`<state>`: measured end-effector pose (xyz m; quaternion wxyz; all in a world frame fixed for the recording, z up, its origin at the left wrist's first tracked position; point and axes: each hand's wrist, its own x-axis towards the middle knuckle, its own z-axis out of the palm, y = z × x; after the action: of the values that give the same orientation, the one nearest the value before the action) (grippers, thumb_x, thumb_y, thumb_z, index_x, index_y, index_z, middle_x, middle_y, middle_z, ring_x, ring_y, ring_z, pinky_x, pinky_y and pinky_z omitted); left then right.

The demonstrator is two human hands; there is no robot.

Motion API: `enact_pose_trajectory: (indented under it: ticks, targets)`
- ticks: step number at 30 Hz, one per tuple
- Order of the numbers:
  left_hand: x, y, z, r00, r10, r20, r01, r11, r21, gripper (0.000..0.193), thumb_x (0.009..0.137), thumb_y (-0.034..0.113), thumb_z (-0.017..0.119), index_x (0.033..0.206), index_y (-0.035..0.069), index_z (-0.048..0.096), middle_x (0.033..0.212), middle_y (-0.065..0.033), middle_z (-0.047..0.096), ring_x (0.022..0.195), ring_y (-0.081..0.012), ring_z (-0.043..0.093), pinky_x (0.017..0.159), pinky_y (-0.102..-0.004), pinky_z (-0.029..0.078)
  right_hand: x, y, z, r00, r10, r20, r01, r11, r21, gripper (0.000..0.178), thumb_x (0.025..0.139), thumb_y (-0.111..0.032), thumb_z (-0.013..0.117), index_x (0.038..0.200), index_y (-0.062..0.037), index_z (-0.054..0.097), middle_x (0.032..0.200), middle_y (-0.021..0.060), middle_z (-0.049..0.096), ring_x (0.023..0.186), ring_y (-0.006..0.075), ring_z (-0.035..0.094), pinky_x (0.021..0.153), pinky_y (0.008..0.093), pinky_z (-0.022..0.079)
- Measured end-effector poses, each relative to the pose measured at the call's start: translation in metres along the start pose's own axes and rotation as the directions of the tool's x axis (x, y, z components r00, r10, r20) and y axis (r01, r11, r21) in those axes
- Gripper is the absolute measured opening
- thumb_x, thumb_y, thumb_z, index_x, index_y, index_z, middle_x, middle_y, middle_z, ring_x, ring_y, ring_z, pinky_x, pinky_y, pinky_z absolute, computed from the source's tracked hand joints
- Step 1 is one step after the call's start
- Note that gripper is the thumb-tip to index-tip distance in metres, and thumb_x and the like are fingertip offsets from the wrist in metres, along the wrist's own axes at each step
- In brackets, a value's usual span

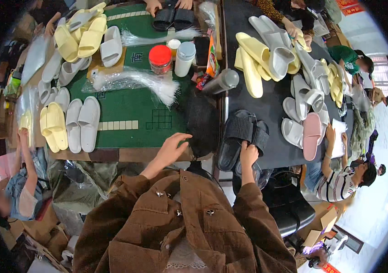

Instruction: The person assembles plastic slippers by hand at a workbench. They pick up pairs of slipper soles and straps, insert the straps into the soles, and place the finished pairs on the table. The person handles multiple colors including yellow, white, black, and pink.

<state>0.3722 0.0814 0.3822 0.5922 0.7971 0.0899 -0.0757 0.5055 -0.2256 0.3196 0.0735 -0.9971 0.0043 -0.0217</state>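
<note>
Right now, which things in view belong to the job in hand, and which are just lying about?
Likely part of the job:
- black slippers, with the right hand on them
- yellow slippers and grey slippers, similar footwear
- perhaps the plastic strands

Likely just lying about:
- red-lidded jar
- white bottle
- grey flask

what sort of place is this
Most likely a small slipper workshop or packing room: black slides, grey slides and yellow slides lie on the dark tabletop, a bundle of clear plastic strands sits on the green tabletop, and a person in a striped top is beside the dark one.
</note>
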Motion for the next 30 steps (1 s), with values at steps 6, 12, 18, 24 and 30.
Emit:
enact_pose_trajectory:
  ticks: [6, 12, 18, 24, 30]
  targets:
    - [-0.005, 0.005, 0.002, 0.998, 0.022, 0.052, -0.024, 0.999, 0.034, 0.031, 0.091, 0.016, 0.052, 0.118, 0.003, 0.055, 0.115, -0.0149, 0.055, 0.102, -0.0285, 0.056, 0.085, -0.0383, 0.046, 0.0, 0.0, -0.004, 1.0, -0.003, -0.009, 0.003, 1.0, 0.0, 0.051, 0.085, -0.041, 0.053, 0.068, 0.0065, 0.058, 0.072, 0.0274, 0.061, 0.068, 0.0433, 0.06, 0.066, 0.0499, 0.048]
    - [-0.018, 0.003, 0.012, 0.998, -0.016, 0.061, 0.017, 1.0, -0.011, 0.032, 0.09, 0.018, 0.052, 0.118, 0.003, 0.055, 0.111, -0.0159, 0.057, 0.098, -0.03, 0.057, 0.084, -0.0389, 0.046, -0.003, -0.003, -0.008, 0.997, 0.072, 0.036, -0.073, 0.996, 0.044, 0.049, 0.082, -0.042, 0.055, 0.069, 0.0052, 0.06, 0.073, 0.0258, 0.061, 0.069, 0.0427, 0.061, 0.067, 0.0504, 0.048]
    - [-0.017, 0.012, 0.017, 0.982, 0.006, 0.187, -0.017, 0.998, 0.058, 0.033, 0.091, 0.019, 0.05, 0.12, 0.002, 0.054, 0.115, -0.0165, 0.054, 0.102, -0.03, 0.056, 0.086, -0.0381, 0.046, -0.002, 0.0, -0.017, 0.998, -0.022, 0.052, 0.015, 0.992, 0.128, 0.055, 0.08, -0.046, 0.06, 0.064, 0.0057, 0.059, 0.069, 0.0245, 0.061, 0.065, 0.042, 0.06, 0.064, 0.0487, 0.048]
    - [-0.022, 0.011, 0.008, 0.988, -0.04, 0.146, 0.04, 0.999, 0.002, 0.032, 0.091, 0.016, 0.05, 0.121, 0.004, 0.054, 0.117, -0.0155, 0.053, 0.105, -0.0273, 0.057, 0.086, -0.0372, 0.048, -0.004, 0.001, -0.015, 0.998, -0.066, 0.021, 0.062, 0.987, 0.149, 0.055, 0.08, -0.048, 0.061, 0.064, 0.0048, 0.057, 0.069, 0.0239, 0.059, 0.066, 0.0407, 0.06, 0.061, 0.0474, 0.047]
    - [-0.027, -0.01, -0.001, 0.996, -0.081, 0.025, 0.081, 0.997, 0.011, 0.032, 0.089, 0.015, 0.053, 0.12, 0.003, 0.055, 0.115, -0.016, 0.055, 0.101, -0.0283, 0.058, 0.084, -0.0373, 0.048, -0.004, 0.003, -0.003, 0.996, -0.059, -0.069, 0.066, 0.991, 0.113, 0.05, 0.082, -0.042, 0.059, 0.063, 0.004, 0.056, 0.07, 0.024, 0.059, 0.067, 0.0414, 0.059, 0.061, 0.0486, 0.047]
